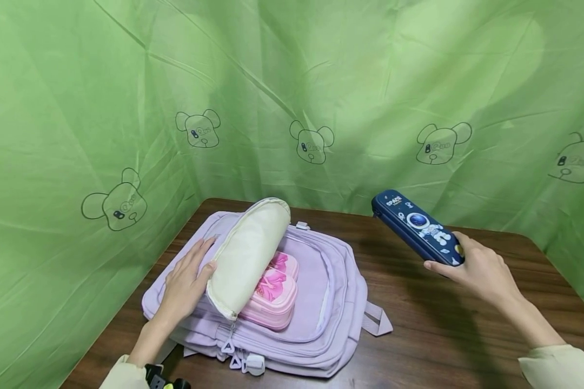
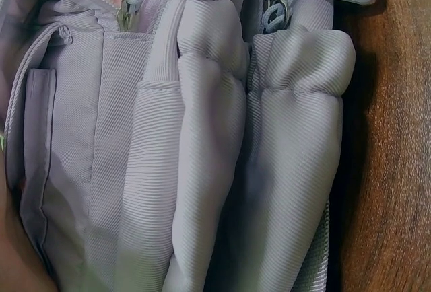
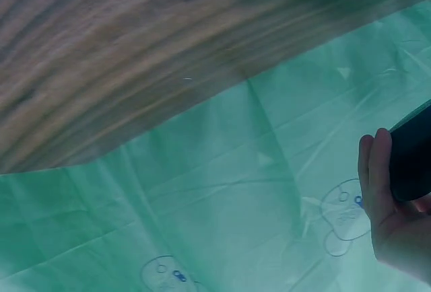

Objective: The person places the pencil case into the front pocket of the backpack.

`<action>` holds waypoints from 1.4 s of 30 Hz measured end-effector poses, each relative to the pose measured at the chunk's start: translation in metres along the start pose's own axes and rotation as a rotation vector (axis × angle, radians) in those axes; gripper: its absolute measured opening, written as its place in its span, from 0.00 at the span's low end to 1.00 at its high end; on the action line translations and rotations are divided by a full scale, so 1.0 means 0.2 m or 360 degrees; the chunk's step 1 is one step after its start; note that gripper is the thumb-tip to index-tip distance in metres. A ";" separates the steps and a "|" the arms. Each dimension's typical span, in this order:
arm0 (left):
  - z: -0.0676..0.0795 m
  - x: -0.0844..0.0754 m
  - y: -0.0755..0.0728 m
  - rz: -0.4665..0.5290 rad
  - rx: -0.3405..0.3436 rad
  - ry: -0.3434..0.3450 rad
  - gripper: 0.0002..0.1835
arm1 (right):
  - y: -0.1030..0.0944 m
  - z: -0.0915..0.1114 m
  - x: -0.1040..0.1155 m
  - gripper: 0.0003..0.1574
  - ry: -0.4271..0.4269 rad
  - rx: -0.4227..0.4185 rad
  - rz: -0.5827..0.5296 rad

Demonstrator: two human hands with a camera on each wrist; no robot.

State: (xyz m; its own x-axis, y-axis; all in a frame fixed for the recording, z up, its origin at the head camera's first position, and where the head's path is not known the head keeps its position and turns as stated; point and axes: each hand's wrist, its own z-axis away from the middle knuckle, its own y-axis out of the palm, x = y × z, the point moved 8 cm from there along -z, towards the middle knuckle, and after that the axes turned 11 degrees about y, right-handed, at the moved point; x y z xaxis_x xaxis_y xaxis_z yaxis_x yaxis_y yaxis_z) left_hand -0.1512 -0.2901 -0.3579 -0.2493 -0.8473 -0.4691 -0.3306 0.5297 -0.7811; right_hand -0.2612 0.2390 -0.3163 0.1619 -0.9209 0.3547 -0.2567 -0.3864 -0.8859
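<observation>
A lilac backpack [image 1: 316,292] lies on the table, its front pocket flap [image 1: 253,248] folded back with the cream lining up. Partly under that flap sits a pink case with flower prints [image 1: 274,294]. My left hand [image 1: 185,281] rests on the backpack at the flap's left edge, fingers extended and thumb against the flap. In the left wrist view the bag's side [image 2: 209,157] and zippers fill most of the picture. Off to the right, my right hand [image 1: 482,267] grips one end of a navy pencil case with an astronaut print [image 1: 418,227], held tilted above the table.
The brown wooden table [image 1: 418,346] carries the backpack on its left part. Green cloth [image 1: 321,70] with bear-head drawings hangs behind and at the sides. A strap [image 1: 377,319] sticks out at the bag's right, and zipper pulls [image 1: 229,346] hang at its near side.
</observation>
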 end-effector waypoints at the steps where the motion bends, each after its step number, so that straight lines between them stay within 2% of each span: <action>1: 0.00 0.00 0.00 0.0001 0.0003 -0.0001 0.28 | 0.00 0.00 0.02 0.62 -0.0005 0.0006 0.0000; 11: 0.01 0.00 0.00 0.0010 0.0009 -0.0018 0.27 | 0.00 0.00 0.15 0.61 -0.0045 0.0025 -0.0032; 23: 0.00 0.00 0.00 -0.0001 0.0003 -0.0007 0.27 | 0.01 0.05 0.28 0.58 -0.0191 0.0030 -0.0101; 42: 0.00 0.01 0.00 0.0011 -0.0024 0.0003 0.27 | 0.12 0.12 0.42 0.59 -0.0325 0.0168 -0.0207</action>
State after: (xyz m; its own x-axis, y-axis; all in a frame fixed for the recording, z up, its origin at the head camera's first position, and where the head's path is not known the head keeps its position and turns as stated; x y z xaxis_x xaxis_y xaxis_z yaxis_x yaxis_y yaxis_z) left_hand -0.1520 -0.2919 -0.3588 -0.2534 -0.8434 -0.4738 -0.3427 0.5363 -0.7713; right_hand -0.2316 0.1538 -0.3142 0.3790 -0.8298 0.4096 -0.1220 -0.4835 -0.8668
